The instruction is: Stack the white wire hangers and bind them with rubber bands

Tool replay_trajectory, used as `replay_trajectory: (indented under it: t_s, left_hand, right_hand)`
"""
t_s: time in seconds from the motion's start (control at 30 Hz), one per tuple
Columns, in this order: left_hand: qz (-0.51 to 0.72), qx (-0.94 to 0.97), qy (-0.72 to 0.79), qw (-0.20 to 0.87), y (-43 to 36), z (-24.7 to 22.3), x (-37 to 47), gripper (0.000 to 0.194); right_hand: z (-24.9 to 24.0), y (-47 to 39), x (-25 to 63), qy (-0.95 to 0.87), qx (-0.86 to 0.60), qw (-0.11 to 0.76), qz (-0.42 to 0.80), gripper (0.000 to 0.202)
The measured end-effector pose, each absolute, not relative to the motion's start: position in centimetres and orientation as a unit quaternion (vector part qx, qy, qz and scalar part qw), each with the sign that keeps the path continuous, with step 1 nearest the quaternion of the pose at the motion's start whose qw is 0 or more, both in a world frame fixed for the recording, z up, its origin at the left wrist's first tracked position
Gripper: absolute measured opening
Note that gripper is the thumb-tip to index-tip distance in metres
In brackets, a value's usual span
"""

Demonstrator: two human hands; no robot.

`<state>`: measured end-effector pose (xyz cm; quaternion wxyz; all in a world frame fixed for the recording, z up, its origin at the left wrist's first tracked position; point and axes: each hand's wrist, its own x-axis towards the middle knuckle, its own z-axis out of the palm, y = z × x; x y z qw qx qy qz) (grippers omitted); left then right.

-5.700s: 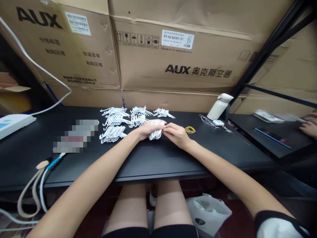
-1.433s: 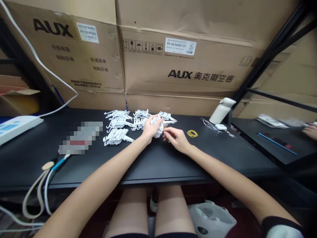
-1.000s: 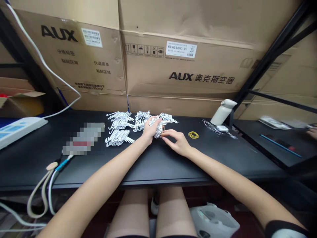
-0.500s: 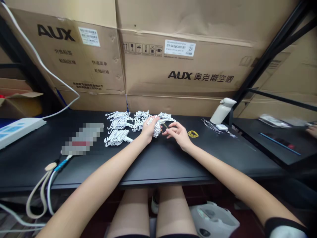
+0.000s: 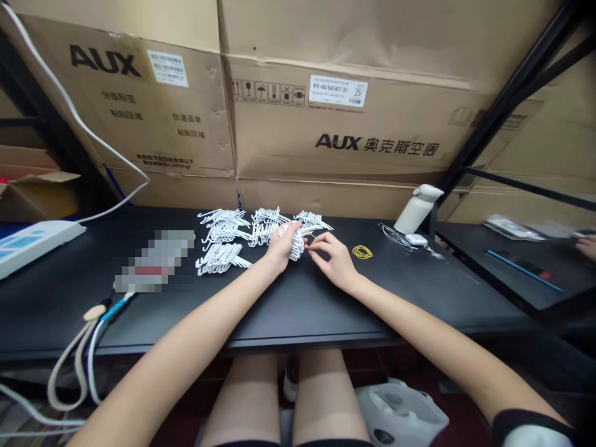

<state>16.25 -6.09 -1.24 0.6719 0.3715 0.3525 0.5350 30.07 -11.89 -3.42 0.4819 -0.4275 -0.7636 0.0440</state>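
My left hand [image 5: 279, 251] is wrapped round a bundle of white metal hooks [image 5: 296, 244], their curved ends pointing toward me. Just right of it, my right hand [image 5: 337, 262] pinches a thin yellowish rubber band [image 5: 313, 237] close against the bundle; the fingertips partly hide it. Several yellow rubber bands [image 5: 362, 252] lie in a small heap right of that hand. Bunches of the same white hooks rest on the black table: a left column with a front bunch [image 5: 220, 258], a middle group [image 5: 263, 232] beside my left hand, and one bunch [image 5: 313, 220] behind it.
A pixelated flat object [image 5: 156, 261] with a strap and cable lies at left, near a white power strip [image 5: 41, 245]. At right stand a cream bottle [image 5: 419, 208], glasses [image 5: 395, 236] and a small white case [image 5: 416, 239]. Large cartons [image 5: 279, 149] wall the back.
My right fingers have closed together and moved slightly left against the hook bundle, drawing the rubber band there. My left hand keeps its hold, barely shifted.
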Motion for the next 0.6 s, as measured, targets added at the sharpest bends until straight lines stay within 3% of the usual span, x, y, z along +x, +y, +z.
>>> replay_trajectory:
  t_s: [0.13,0.23,0.47,0.6]
  left_hand:
    - [0.536,0.368,0.34,0.68,-6.05,-1.46,16.43,0.017]
    - [0.542,0.363,0.327,0.684,-5.98,-1.51,16.5,0.019]
    - [0.535,0.356,0.314,0.699,-6.19,-1.12,16.32,0.015]
    - [0.517,0.375,0.297,0.71,-6.37,-1.03,16.12,0.017]
  right_hand:
    - [-3.29,-12.09,29.9,-0.75,-0.419,0.51,-0.047,0.009]
    - [-3.25,-12.21,29.81,-0.752,-0.392,0.528,-0.043,0.009]
    - [-3.33,-12.38,29.68,-0.764,-0.361,0.531,0.068,0.009]
    - [-3.68,-11.93,29.95,-0.723,-0.356,0.549,0.222,0.01]
